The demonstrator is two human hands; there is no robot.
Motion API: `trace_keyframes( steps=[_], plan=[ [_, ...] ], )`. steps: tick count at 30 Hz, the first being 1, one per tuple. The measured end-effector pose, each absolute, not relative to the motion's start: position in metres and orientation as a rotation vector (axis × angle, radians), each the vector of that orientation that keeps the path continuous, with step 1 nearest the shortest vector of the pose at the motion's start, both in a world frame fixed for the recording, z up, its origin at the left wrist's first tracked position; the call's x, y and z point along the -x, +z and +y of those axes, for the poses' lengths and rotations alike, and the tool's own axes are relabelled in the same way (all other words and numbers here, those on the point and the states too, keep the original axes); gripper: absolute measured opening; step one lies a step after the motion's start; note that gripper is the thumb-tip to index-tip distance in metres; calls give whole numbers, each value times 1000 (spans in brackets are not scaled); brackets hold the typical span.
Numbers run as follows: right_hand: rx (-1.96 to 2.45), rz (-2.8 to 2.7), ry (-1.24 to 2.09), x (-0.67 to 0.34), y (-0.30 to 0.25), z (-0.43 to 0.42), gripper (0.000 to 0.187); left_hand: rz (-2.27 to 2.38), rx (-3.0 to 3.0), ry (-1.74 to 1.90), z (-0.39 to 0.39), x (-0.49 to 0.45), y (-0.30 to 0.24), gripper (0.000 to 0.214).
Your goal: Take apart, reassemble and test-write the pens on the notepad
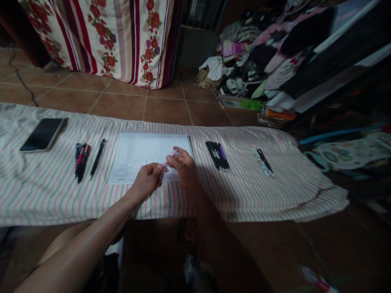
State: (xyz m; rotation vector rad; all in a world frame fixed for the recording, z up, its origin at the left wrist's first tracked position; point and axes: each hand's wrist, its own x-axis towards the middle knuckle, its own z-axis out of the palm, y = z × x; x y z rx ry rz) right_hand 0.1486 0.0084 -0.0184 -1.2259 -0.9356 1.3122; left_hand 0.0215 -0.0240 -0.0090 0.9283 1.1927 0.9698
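A slim pink pen [170, 158] is held between my two hands, above a white spiral notebook [146, 148]. My left hand [149, 176] pinches its lower end between thumb and finger. Toward its upper end, my right hand [183, 166] grips it with thumb and fingers. Whether the pen is whole or in parts is too small to tell. The notebook lies flat, its wire spiral along the right edge, with printed text on the left of the page.
On the striped cloth [244, 195] lie a phone [42, 134], a bunch of pens [81, 162], a single black pen [97, 158], a row of several pens [217, 155], and a small group at right [263, 161]. A floral curtain [122, 40] hangs behind; clothes [259, 57] are heaped back right.
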Motion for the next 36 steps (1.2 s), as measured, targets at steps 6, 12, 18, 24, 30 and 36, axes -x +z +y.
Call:
trace_keyframes(
  steps=[6, 12, 18, 24, 30, 36],
  plan=[
    [1028, -773, 1426, -146, -15, 7, 70, 1106, -865, 1015, -23, -21, -8, 27],
    [1193, -873, 1344, -145, -19, 8, 71, 1253, -991, 1018, -24, -20, -8, 33],
    [1120, -868, 1348, -142, -18, 9, 66, 1199, -917, 1019, -21, -21, -11, 33],
    [1120, -854, 1356, -139, -21, 8, 74, 1224, -950, 1026, -22, -20, -10, 29],
    [1158, -912, 1340, -142, -16, 7, 59, 1264, -1037, 1012, -23, -20, -13, 33],
    [975, -762, 1457, -140, -12, 5, 64, 1195, -942, 1046, -22, -22, -11, 36]
  ],
)
